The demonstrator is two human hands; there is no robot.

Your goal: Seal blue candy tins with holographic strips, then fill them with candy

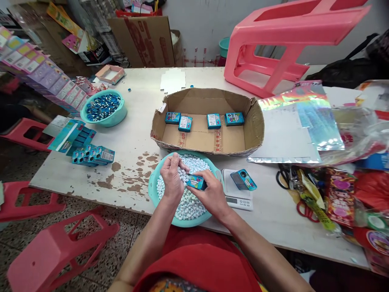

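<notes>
Over a turquoise bowl (153,198) full of small white candies (190,209), my right hand (214,194) grips a small blue candy box (196,182), tilted with one end toward the left. My left hand (173,176) is cupped around some white candies at that end of the box. To the right, another blue box (244,179) with a cut-out window rests on a white digital scale (238,201). Behind the bowl stands an open cardboard carton (197,140), with several small blue boxes (213,121) lying inside.
At the left are a turquoise basin (103,121) of blue shiny pieces and stacked blue boxes (94,155). A pink stool (258,36) lies at the back right. Plastic sheets (319,117), red scissors (306,211) and colourful packets (340,196) cover the right side.
</notes>
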